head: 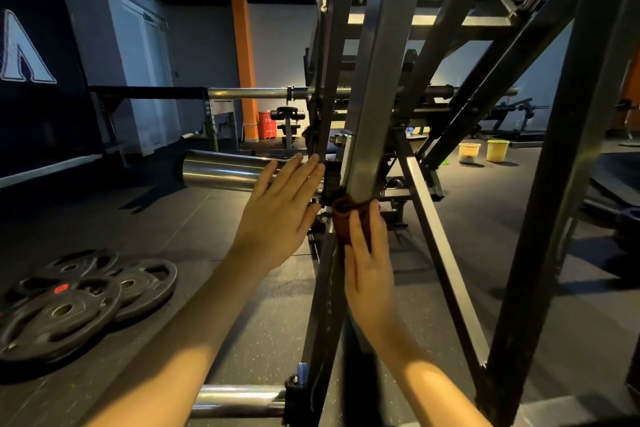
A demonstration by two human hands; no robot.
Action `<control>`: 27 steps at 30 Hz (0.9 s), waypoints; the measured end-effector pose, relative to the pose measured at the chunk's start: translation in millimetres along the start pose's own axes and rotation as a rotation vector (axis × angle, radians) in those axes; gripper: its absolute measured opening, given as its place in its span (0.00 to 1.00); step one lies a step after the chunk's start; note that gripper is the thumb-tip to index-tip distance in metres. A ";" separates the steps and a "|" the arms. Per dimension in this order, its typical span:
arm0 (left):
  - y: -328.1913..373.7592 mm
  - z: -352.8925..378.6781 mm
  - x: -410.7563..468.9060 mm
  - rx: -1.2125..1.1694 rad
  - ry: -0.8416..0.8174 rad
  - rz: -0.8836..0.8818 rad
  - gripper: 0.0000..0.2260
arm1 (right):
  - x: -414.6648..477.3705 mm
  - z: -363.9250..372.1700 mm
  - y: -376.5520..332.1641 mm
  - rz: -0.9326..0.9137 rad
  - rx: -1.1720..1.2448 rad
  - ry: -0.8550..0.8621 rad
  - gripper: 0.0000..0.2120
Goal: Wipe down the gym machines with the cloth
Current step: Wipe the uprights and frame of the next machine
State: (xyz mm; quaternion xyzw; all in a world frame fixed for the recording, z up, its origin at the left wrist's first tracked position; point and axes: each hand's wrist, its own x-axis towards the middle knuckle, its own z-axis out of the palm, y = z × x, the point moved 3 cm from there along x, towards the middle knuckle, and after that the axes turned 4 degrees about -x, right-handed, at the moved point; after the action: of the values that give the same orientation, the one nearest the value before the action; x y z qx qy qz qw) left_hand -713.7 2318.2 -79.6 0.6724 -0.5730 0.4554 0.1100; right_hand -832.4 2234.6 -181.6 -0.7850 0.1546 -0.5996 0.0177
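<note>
One rust-brown cloth point(343, 215) sits bunched at the frame's centre, against the lower part of a slanted steel post point(370, 97) of the gym machine. The right hand point(369, 274) clasps it there, fingers folded over the fabric, thumb hidden. The left hand point(280, 215), fingers straight, touches the frame beside a chrome sleeve point(221, 170). To wipe well, I judge it best to wrap the cloth round the post's edges and run long strokes along it. The dark rubber floor point(207, 218) carries weight plates point(79, 302) at lower left; two yellow buckets point(497, 150) stand at middle right, and an orange pillar point(244, 55) rises at upper centre.
</note>
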 end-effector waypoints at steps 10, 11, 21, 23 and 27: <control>-1.3 4.6 -0.1 -0.068 0.091 0.002 0.24 | 2.9 -11.5 -2.1 0.110 0.027 0.095 0.23; -1.6 5.4 -1.1 -0.073 0.100 0.006 0.24 | -9.1 -9.5 -1.8 0.098 0.024 0.085 0.24; -4.3 12.3 -2.1 -0.080 0.163 0.042 0.24 | 21.5 -17.8 -5.6 0.107 -0.096 0.217 0.16; -3.8 11.4 -1.6 -0.071 0.151 0.042 0.24 | -2.7 -9.8 -9.8 0.135 -0.138 0.176 0.15; -3.0 5.6 -3.3 -0.090 0.147 0.039 0.24 | -16.0 -10.1 -17.6 0.185 -0.171 0.110 0.13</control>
State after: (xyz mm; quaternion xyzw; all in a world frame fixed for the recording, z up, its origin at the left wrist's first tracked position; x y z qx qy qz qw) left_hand -708.2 2317.5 -84.1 0.6202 -0.5964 0.4793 0.1729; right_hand -841.9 2257.1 -190.0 -0.7320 0.2776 -0.6221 -0.0027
